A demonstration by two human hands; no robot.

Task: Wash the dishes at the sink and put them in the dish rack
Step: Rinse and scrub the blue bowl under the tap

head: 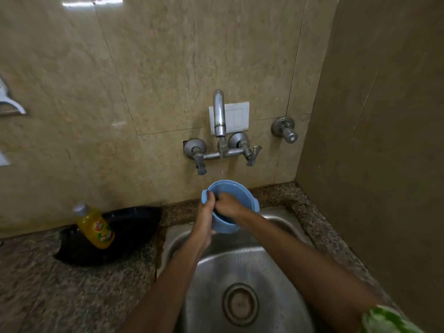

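Blue bowl (236, 188) held above the back edge of the steel sink (240, 265), under the tap (219, 114): left hand (205, 212) closed around its outer wall and rim, right hand (227, 204) curled inside it, contents of that hand indeterminable.

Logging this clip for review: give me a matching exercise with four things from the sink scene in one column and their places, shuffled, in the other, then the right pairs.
Things
1. blue pot
2. yellow bottle
3. drain
4. right hand

Places
A. in the bottom of the steel sink
B. reaching inside the pot
C. gripped at the rim by the left hand, under the tap
D. on the granite counter left of the sink, in front of a black bag

Pairs: 1-C, 2-D, 3-A, 4-B
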